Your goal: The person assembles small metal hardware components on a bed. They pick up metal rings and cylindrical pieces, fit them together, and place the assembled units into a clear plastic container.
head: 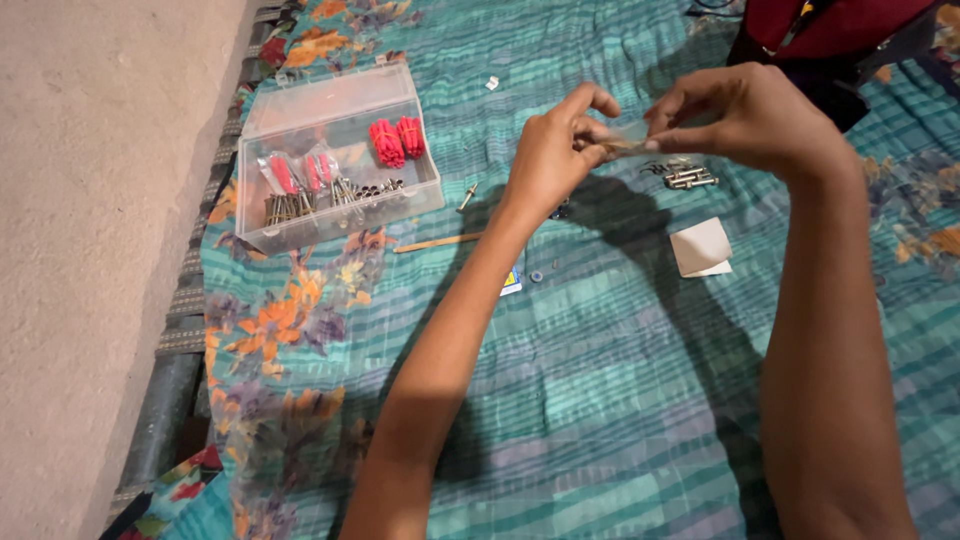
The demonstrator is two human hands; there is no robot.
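My left hand (pixel 560 145) and my right hand (pixel 745 115) meet above the teal floral bedsheet (pixel 620 370). Together they pinch a small clear plastic packet (pixel 625 138) between fingertips; what is in it I cannot make out. Just beyond my right hand several metal screws (pixel 685 177) lie loose on the sheet. A clear plastic box (pixel 335 160) stands open to the left of my left hand, holding red wall plugs (pixel 397 140) and bundles of metal screws (pixel 300 200).
A thin wooden stick (pixel 437 242) and a single screw (pixel 467 196) lie near the box. A folded white paper (pixel 702 248) rests under my right forearm. A dark red bag (pixel 820 30) sits at the top right. The bed's edge and bare floor (pixel 90 250) run along the left.
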